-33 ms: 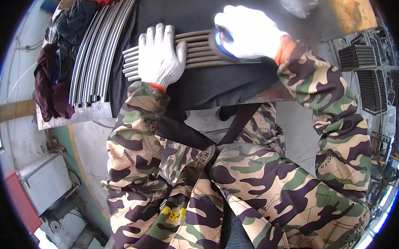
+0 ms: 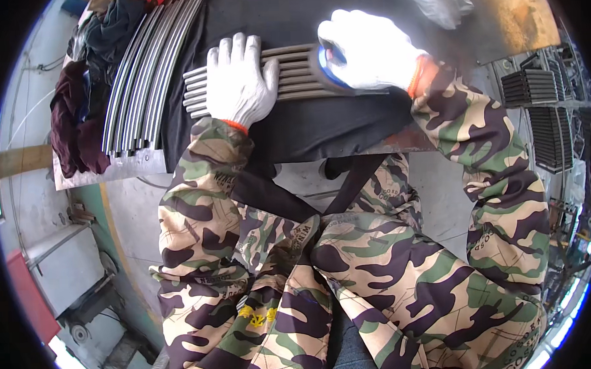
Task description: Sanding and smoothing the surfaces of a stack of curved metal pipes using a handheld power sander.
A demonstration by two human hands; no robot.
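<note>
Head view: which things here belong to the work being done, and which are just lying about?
In the job:
grey rods, under the flat left hand
blurred blue-edged tool, in the right hand
black cloth, beneath the grey rods

Apparently lying about:
shiny rods, at left, untouched, possibly related
crumpled dark fabrics
crumpled plastic
stacked dark bars, at right

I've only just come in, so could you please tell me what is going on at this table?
A person's gloved left hand lies spread across a row of metal rods on a black cloth. The gloved right hand holds a blurred, partly blue tool over their right part. More shiny rods lie to the left, beside crumpled dark cloths.
</note>
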